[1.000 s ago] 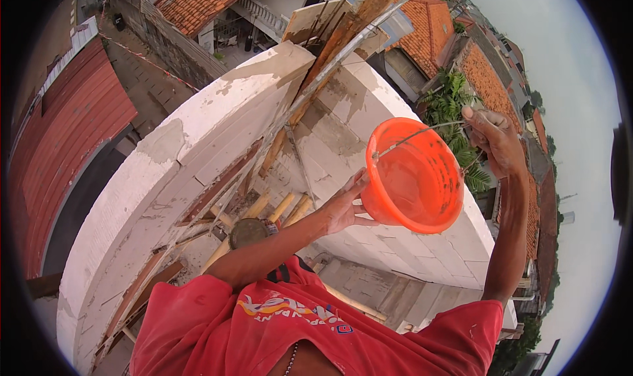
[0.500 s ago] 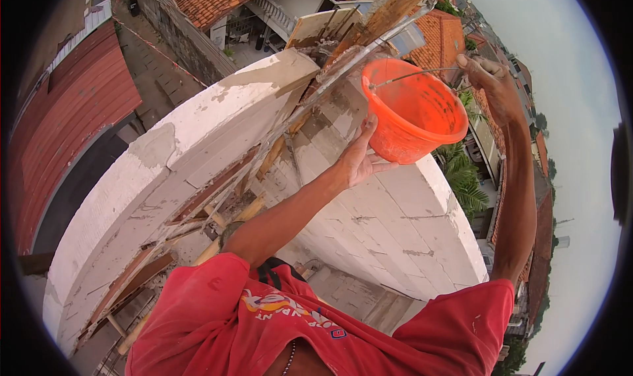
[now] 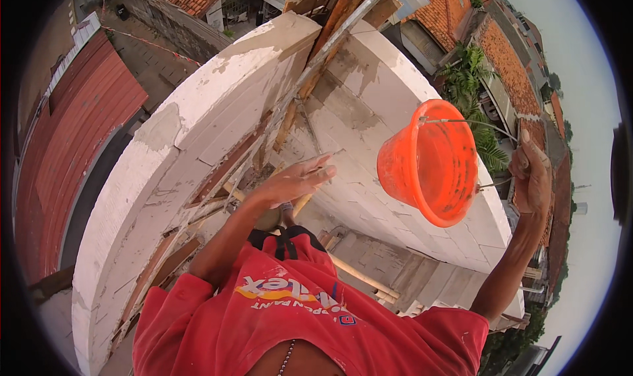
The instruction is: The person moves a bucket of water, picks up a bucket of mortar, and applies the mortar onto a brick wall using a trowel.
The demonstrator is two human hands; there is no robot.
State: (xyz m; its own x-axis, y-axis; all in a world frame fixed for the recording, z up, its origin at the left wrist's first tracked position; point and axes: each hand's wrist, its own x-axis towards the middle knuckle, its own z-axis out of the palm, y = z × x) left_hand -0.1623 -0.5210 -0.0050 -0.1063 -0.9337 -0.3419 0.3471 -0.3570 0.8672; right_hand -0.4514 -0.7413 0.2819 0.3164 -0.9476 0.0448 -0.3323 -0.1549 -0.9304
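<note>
Pale block walls (image 3: 382,227) meet near twelve o'clock, with tiled roofs (image 3: 452,10) beyond. Closed around the wire handle (image 3: 488,125), the right hand (image 3: 533,178) holds the orange bucket (image 3: 428,168), which hangs at its nine o'clock, tipped sideways, base toward nine and mouth toward three. Open and empty, the left hand (image 3: 293,183) has the bucket at its three o'clock, apart; the right is nearer.

Ok so the bucket (image 3: 428,168) has the left hand (image 3: 290,183) off to its left, right hand (image 3: 531,178) just to its right. Right wall (image 3: 369,208)'s behind it, palm leaves (image 3: 465,79) past that; a roof (image 3: 76,165)'s out beyond the left wall (image 3: 125,201).
</note>
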